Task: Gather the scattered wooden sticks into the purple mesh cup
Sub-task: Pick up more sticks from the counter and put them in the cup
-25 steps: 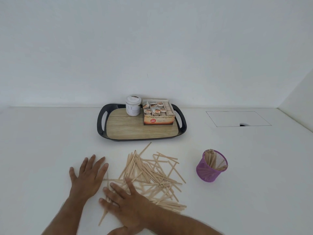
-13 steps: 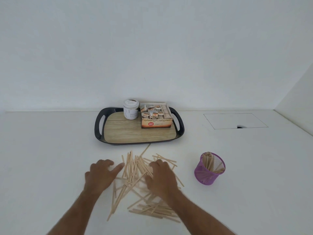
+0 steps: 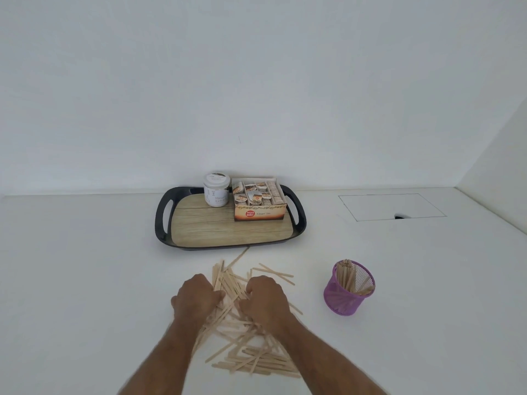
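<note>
Both hands, left hand [image 3: 196, 299] and right hand [image 3: 263, 299], have closed onto the sticks [image 3: 251, 357].

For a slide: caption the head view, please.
Both hands, left hand and right hand, bunch scattered wooden sticks beside purple mesh cup.

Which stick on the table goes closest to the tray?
The lone wooden stick slanting up from the pile: its far tip reaches the black tray's front edge.

Left hand [image 3: 196, 298] and right hand [image 3: 265, 299] sit close together on the wooden sticks [image 3: 245, 349] pile, fingers curled into it. Purple mesh cup [image 3: 348, 289] to the right on the white bench [image 3: 85, 280], some sticks inside. Behind: tray [image 3: 228, 232] with jar [image 3: 216, 189] and tea box [image 3: 258, 202].
</note>
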